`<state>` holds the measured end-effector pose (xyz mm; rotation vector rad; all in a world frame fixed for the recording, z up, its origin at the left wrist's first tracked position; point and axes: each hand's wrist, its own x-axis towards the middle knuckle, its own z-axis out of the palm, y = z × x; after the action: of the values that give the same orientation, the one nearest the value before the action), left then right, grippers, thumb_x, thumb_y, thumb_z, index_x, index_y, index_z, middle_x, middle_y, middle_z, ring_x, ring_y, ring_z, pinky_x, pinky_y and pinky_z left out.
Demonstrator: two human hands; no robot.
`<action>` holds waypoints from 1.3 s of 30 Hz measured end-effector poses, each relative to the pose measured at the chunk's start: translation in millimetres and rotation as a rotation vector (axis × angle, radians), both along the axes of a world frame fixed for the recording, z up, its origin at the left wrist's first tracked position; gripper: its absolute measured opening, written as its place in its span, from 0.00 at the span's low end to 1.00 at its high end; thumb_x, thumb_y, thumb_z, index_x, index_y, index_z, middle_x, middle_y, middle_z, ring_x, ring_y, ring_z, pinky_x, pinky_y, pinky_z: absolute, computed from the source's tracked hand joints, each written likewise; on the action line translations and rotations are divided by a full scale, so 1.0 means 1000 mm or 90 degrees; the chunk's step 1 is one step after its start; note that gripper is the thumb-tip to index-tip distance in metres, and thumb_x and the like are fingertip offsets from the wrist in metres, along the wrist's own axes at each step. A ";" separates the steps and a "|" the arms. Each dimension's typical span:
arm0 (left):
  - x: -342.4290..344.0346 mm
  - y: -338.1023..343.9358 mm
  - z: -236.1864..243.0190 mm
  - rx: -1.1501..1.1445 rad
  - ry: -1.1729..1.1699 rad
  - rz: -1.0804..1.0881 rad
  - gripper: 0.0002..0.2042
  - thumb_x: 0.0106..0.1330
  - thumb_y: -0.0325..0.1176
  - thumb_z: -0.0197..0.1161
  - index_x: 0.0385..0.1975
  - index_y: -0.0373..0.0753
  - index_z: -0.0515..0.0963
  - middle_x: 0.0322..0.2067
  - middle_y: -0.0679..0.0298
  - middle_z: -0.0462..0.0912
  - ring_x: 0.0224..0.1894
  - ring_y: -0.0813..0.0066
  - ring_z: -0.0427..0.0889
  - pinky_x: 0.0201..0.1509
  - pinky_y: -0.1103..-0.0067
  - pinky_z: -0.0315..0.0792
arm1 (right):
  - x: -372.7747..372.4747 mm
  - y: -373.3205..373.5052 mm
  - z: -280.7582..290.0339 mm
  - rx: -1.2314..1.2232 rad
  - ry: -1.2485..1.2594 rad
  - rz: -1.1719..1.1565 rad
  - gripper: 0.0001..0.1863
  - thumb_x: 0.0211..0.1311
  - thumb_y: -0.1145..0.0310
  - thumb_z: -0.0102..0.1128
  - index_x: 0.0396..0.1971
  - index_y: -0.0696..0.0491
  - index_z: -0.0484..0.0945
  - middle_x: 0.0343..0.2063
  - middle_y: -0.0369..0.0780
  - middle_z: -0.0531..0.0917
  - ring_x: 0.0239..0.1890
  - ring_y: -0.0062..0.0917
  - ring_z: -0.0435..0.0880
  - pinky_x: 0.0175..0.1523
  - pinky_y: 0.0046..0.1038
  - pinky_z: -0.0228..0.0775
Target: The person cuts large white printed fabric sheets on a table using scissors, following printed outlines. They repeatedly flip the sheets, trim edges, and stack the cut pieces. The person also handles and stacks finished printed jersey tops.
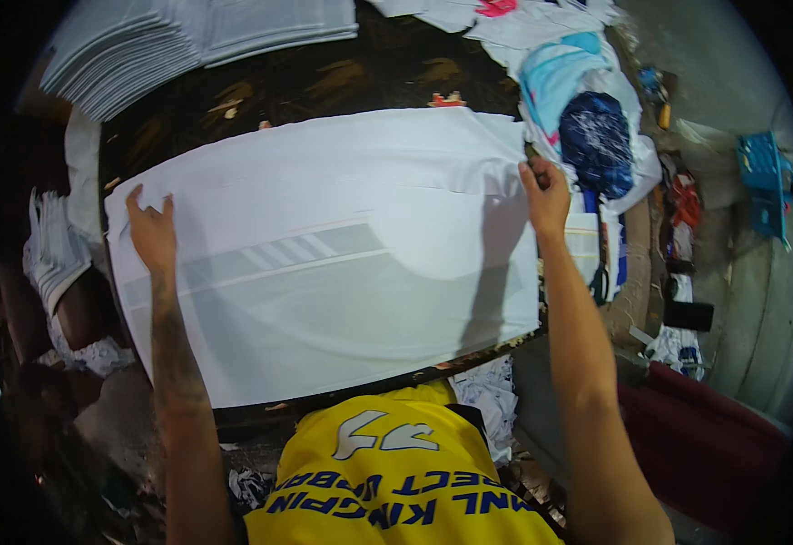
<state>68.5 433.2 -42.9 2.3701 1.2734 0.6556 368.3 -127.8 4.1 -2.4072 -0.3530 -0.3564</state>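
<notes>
Cloth (324,191), thin and rippled, spans left hand (153,232) to right hand (549,193).

A white cloth (324,272) showing a slanting, striped grey band lies spread, slightly creased, on a dark table (296,95).

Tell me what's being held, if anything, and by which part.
The right hand seems to pinch the white fabric by its right edge near the far corner. Whether the left hand, near the far left corner, grips it is unclear.
</notes>
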 end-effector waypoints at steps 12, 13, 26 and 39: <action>0.167 -0.366 0.018 -0.053 0.088 -0.718 0.26 0.65 0.36 0.74 0.64 0.45 0.77 0.54 0.59 0.76 0.60 0.58 0.74 0.63 0.61 0.69 | -0.226 -0.170 -0.018 0.102 0.528 -0.343 0.24 0.60 0.53 0.82 0.25 0.60 0.83 0.20 0.37 0.84 0.21 0.19 0.79 0.30 0.28 0.73; 0.178 -0.376 0.019 -0.038 0.074 -0.724 0.26 0.65 0.37 0.74 0.63 0.44 0.78 0.53 0.59 0.76 0.60 0.58 0.74 0.62 0.61 0.70 | -0.224 -0.172 -0.024 0.106 0.479 -0.337 0.24 0.60 0.53 0.82 0.25 0.60 0.83 0.20 0.37 0.84 0.22 0.20 0.78 0.31 0.30 0.73; -0.143 -0.369 0.012 -0.026 0.270 -0.283 0.42 0.76 0.54 0.61 0.84 0.41 0.53 0.82 0.42 0.49 0.84 0.35 0.46 0.83 0.40 0.42 | -0.186 -0.204 -0.004 0.293 0.699 -0.026 0.08 0.70 0.68 0.72 0.41 0.53 0.81 0.25 0.31 0.81 0.19 0.14 0.74 0.21 0.19 0.60; -0.325 -0.136 -0.023 0.142 0.052 0.225 0.10 0.74 0.36 0.66 0.44 0.37 0.77 0.43 0.54 0.76 0.50 0.47 0.76 0.55 0.56 0.68 | -0.165 -0.221 -0.023 -0.052 0.500 -0.004 0.19 0.69 0.69 0.75 0.27 0.51 0.70 0.19 0.33 0.76 0.14 0.17 0.75 0.18 0.22 0.65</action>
<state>-256.2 296.8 -65.7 2.3851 1.7614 0.8511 202.9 -348.5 -18.9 -2.4073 0.0017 0.6067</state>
